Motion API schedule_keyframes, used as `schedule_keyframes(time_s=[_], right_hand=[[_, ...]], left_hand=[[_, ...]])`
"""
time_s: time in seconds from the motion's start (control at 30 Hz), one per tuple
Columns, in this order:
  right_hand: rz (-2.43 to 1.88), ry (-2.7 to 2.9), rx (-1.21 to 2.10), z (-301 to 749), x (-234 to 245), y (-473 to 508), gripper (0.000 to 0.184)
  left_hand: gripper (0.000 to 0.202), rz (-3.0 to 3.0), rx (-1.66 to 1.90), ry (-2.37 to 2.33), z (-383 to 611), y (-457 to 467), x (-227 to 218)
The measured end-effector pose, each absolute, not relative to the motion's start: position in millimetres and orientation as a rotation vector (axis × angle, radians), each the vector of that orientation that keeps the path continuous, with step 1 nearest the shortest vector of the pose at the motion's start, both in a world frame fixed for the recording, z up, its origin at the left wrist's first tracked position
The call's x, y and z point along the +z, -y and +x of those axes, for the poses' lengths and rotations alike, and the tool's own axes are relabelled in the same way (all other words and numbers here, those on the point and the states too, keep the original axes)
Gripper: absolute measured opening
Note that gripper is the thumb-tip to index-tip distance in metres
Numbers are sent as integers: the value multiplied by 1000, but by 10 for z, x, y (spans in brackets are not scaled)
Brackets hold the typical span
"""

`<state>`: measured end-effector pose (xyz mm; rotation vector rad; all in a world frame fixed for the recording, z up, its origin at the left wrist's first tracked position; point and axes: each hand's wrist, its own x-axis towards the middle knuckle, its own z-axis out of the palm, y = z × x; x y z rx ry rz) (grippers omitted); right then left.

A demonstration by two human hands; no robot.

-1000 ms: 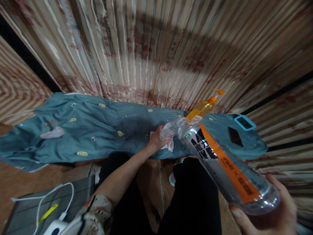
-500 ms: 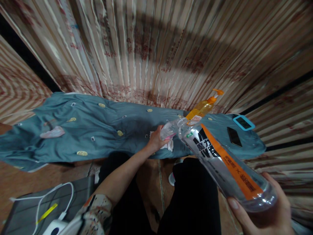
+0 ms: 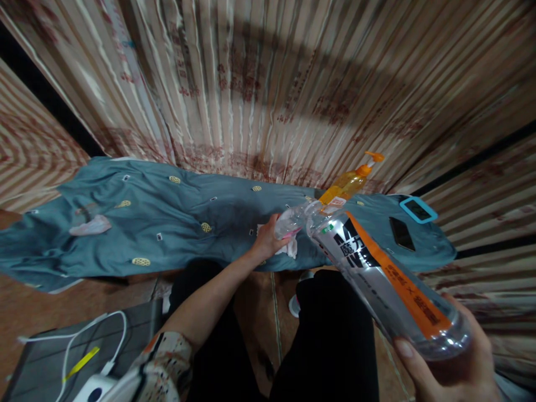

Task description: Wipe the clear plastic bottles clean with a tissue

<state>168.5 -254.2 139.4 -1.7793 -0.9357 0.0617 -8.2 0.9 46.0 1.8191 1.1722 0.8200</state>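
Right hand point(image 3: 450, 363) wrapped around the base of a large clear bottle point(image 3: 377, 273) with an orange-and-black label, thumb across the near side, fingers curled behind. Bottle tilted well over, neck pointing away and down toward the table, mouth right at the opening of a small clear bottle point(image 3: 293, 219). Left hand point(image 3: 268, 239) closed around that small bottle, holding it tipped above the blue cloth point(image 3: 167, 218), just over a crumpled white tissue point(image 3: 290, 247). Mouths of the two bottles touching or very nearly so; impossible to say which.

Just behind the meeting point, an orange pump bottle point(image 3: 349, 181), leaning in the view. Off to the right on the cloth, a dark phone point(image 3: 402, 233) and a blue-framed device point(image 3: 417, 209), lying apart. Far left on the cloth, a pale pink scrap point(image 3: 90, 226).

Lower half of right hand cut off by the frame edge. Small bottle's far side hidden behind the large bottle's neck. Any liquid level inside either bottle hard to make out. Label print blurred.
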Motion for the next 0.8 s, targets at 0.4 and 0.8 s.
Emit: schedule_keyframes(time_s=[0.4, 0.8], right_hand=[[-1761, 968, 50, 1644, 1451, 2523, 112], [-1829, 959, -18, 1438, 1597, 2465, 107]], left_hand=[[61, 1838, 817, -1185, -78, -6, 450], [60, 1830, 818, -1180, -78, 1, 467]])
